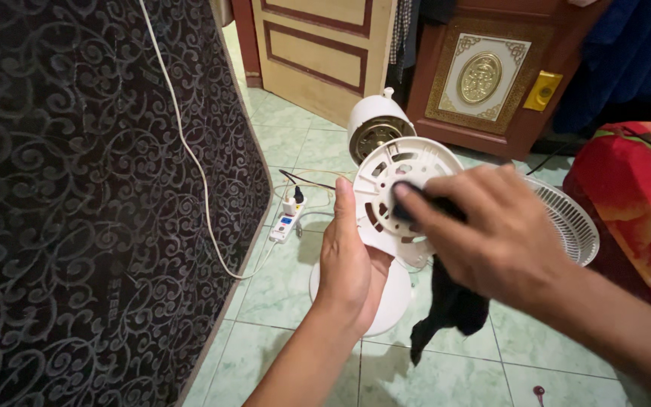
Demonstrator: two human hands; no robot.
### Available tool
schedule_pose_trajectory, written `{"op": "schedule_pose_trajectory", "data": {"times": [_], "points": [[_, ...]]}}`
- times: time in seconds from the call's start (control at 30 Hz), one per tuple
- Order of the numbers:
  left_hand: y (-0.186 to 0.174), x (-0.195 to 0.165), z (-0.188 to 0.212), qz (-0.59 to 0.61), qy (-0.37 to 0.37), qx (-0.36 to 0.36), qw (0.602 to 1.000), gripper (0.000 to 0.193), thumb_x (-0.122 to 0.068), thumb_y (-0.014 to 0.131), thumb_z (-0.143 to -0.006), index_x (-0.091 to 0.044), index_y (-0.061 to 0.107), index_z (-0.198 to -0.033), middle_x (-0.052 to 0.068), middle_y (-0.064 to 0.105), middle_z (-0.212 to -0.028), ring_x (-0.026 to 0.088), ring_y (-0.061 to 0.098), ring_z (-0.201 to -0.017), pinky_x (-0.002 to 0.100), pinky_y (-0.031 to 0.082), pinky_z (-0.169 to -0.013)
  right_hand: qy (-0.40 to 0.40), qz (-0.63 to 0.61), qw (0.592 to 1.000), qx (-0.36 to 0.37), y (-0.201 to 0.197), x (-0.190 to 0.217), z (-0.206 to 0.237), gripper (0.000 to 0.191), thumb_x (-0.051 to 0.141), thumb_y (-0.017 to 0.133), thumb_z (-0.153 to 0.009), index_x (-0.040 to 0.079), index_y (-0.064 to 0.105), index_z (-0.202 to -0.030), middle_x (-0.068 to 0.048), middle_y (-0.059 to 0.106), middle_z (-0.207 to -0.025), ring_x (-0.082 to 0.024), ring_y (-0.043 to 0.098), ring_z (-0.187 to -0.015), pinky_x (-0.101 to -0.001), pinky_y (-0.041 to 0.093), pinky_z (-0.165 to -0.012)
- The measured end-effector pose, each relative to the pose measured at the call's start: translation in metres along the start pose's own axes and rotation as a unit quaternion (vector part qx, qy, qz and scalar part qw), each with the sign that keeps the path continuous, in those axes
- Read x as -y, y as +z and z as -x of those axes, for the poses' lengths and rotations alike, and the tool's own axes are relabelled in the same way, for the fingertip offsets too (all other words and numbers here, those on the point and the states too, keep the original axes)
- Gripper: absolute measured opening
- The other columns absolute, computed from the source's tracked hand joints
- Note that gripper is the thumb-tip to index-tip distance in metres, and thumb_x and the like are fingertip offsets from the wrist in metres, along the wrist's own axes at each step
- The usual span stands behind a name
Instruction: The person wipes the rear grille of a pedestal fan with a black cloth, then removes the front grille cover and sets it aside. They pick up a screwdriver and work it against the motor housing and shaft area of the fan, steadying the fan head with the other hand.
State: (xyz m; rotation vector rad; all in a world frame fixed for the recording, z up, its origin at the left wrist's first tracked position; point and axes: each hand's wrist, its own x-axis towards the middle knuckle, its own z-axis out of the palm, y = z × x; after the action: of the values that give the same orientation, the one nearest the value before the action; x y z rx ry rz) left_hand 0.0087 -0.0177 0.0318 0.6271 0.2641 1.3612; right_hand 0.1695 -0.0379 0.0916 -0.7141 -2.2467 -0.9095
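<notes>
At frame centre the left hand grips the white fan motor cover by its edge while the right hand presses a dark cloth onto it, apparently mid-wipe, so next comes turning the cover toward unwiped slots.

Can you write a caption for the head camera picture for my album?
Left hand holds a white fan cover while right hand rubs it with a black cloth.

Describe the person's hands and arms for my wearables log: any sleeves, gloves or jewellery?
Both forearms are bare to the frame edge, no sleeves showing. The left hand and right hand wear no gloves. No ring, watch or bracelet is visible on either.
</notes>
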Motion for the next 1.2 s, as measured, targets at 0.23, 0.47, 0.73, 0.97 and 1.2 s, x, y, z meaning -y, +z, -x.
{"op": "schedule_pose_trajectory", "data": {"times": [0.23,0.47,0.73,0.97,1.2], "points": [[0.004,0.004,0.003,0.010,-0.020,0.009,1.000,0.059,-0.050,0.036,-0.106,-0.004,0.056,-0.136,0.011,0.067,-0.127,0.022,0.065,-0.116,0.043,0.051,-0.102,0.080,-0.016,0.997,0.001,-0.006,-0.006,0.001,0.043,0.010,0.078,-0.083,0.008,0.073,-0.125,-0.011,0.065,-0.104,-0.029,0.058,-0.090,-0.0430,0.044,-0.078],[-0.002,0.002,0.003,0.088,-0.005,0.033,0.996,0.050,-0.041,0.036,-0.109,-0.004,0.055,-0.137,0.011,0.063,-0.132,0.022,0.060,-0.122,0.043,0.045,-0.108,-0.074,-0.038,0.997,0.008,0.001,-0.004,0.006,0.044,0.014,0.079,-0.080,0.005,0.072,-0.122,-0.008,0.067,-0.106,-0.023,0.062,-0.092,-0.0428,0.046,-0.080],[-0.001,-0.002,0.002,0.082,0.009,0.000,0.997,0.048,-0.038,0.036,-0.107,-0.005,0.055,-0.137,0.009,0.063,-0.135,0.023,0.061,-0.122,0.043,0.045,-0.108,0.052,0.001,0.999,0.010,0.001,-0.011,0.007,0.044,0.010,0.080,-0.078,0.007,0.072,-0.121,-0.009,0.065,-0.103,-0.026,0.058,-0.097,-0.0448,0.043,-0.081],[-0.002,0.001,0.003,0.100,0.014,0.016,0.995,0.050,-0.039,0.035,-0.108,-0.004,0.055,-0.138,0.010,0.063,-0.134,0.022,0.060,-0.121,0.042,0.046,-0.106,-0.025,-0.080,0.996,0.033,0.007,-0.009,0.012,0.048,0.012,0.079,-0.077,0.005,0.071,-0.124,-0.009,0.066,-0.102,-0.025,0.060,-0.091,-0.0413,0.045,-0.075],[-0.003,0.001,0.004,0.044,0.016,-0.020,0.999,0.054,-0.043,0.036,-0.106,-0.005,0.053,-0.141,0.007,0.063,-0.136,0.020,0.060,-0.124,0.042,0.046,-0.108,0.129,-0.038,0.991,-0.004,-0.003,-0.014,0.011,0.037,0.005,0.078,-0.082,0.003,0.073,-0.119,-0.011,0.066,-0.101,-0.029,0.061,-0.092,-0.0406,0.042,-0.076]]}}
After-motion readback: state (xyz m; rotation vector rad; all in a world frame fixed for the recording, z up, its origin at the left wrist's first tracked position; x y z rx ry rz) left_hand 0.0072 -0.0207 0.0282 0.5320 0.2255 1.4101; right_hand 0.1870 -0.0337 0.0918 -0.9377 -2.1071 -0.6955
